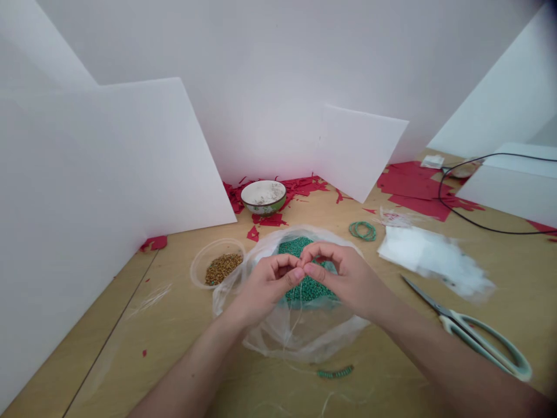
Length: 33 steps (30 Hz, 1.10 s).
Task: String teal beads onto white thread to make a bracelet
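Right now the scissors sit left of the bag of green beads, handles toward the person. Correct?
Not quite: the head view shows the scissors to the right of the plastic bag of green beads, not left. Their handles do point toward the person.

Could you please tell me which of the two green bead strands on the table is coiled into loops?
The green bead coil beyond the plastic bag is the looped one; the other, a short straight strand, lies nearer the person.

Beside the right grip (350, 278) we see smooth metal scissors (424, 296) with matt plastic handles (452, 324); beneath it, a glossy plastic bag (278, 342)
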Motion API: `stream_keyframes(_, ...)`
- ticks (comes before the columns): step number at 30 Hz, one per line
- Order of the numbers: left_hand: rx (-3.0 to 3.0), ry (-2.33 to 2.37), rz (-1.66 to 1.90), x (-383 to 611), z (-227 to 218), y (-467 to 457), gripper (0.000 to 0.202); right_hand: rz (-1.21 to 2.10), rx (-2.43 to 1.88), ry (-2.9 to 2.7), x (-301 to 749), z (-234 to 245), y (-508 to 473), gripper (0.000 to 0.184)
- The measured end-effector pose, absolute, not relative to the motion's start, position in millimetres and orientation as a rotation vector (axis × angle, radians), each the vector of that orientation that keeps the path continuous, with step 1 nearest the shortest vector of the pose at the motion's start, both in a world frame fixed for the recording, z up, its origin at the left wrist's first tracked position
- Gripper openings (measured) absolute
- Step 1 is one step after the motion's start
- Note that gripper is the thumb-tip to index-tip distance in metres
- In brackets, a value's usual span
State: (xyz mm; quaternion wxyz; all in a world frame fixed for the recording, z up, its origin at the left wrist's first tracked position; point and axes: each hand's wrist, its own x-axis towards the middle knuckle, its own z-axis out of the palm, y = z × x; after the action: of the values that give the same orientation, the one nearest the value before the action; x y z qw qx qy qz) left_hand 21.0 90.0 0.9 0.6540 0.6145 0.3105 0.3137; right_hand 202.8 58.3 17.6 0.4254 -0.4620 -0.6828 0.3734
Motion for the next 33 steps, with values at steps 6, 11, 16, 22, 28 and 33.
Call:
stream_keyframes(6, 1.243, 0.563, 0.744, 14, 4, 92, 0.014, 1.216, -0.879, -1.312, 189, 31, 75, 0.012)
stream_keyframes(11, 0.866, 0.413, 0.658, 9, 2, 91, 0.009, 1.365, -0.679, -0.954, 196, 49, 89, 0.014)
stream_keyframes(16, 0.781, 0.390, 0.617, 8, -1, 93, 0.013, 1.239, -0.675, -0.831, 218, 71, 98, 0.019)
stream_keyframes(22, 0.766, 0.418, 0.575, 9, -1, 94, 0.013, 1.164, -0.716, -0.840, 238, 82, 101, 0.021)
stream_keyframes(28, 0.810, 0.503, 0.535, 9, -3, 94, 0.018, 0.991, -0.798, -0.943, 256, 88, 103, 0.024)
stream_keyframes(33, 0.825, 0.507, 0.535, 9, -1, 94, 0.017, 0.930, -0.806, -0.965, 265, 89, 101, 0.021)
